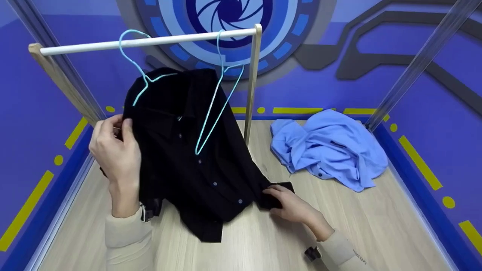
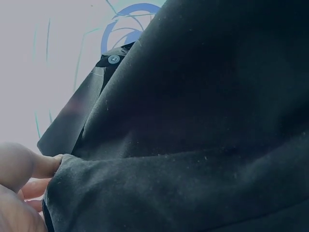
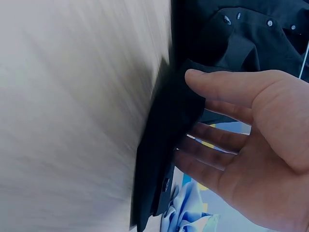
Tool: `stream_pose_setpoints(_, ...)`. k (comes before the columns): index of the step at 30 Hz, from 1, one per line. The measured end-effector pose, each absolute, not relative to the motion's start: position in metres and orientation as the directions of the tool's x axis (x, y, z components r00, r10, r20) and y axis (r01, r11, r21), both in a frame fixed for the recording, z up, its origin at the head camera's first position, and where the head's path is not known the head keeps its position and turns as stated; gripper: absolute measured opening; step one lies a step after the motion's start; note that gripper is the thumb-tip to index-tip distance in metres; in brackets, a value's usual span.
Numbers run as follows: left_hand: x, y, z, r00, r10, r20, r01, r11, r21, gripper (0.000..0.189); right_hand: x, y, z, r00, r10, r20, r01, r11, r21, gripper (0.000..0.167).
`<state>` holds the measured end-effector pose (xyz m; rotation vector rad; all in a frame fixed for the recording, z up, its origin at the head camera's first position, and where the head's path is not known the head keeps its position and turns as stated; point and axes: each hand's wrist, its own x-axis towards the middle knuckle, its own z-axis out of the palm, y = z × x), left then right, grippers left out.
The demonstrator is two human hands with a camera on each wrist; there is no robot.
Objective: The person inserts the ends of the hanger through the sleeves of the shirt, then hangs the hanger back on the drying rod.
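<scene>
A black button-up shirt (image 1: 162, 162) hangs from a light-blue hanger (image 1: 143, 73), whose hook is over the rack's white rail (image 1: 180, 38). My left hand (image 1: 116, 154) pinches the shirt's fabric by the shoulder at the left, and the left wrist view shows thumb and fingers (image 2: 46, 166) on a fold of cloth. Low on the right, my right hand (image 1: 295, 206) holds a sleeve near its cuff (image 3: 166, 179), thumb on one side and fingers behind. A second light-blue hanger (image 1: 223, 70) hangs on the rail, tilted in front of the shirt.
A crumpled blue shirt (image 1: 331, 150) lies on the wood-look surface (image 1: 376, 226) at the right. The rack's wooden posts (image 1: 253, 82) stand on both sides. Blue patterned walls (image 1: 425, 113) enclose the space.
</scene>
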<state>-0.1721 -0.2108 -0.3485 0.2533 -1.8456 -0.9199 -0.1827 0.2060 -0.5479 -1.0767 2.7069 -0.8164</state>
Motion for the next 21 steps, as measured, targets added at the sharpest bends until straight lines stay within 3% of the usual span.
stream_pose_setpoints(21, -0.1808, -0.2120, -0.3559, -0.515, -0.518, 0.683, 0.202, 0.701, 0.684, 0.020, -0.1851, 0.2157, -0.5462, -0.744, -0.666, 0.062, -0.588, 0.607, -0.534, 0.058)
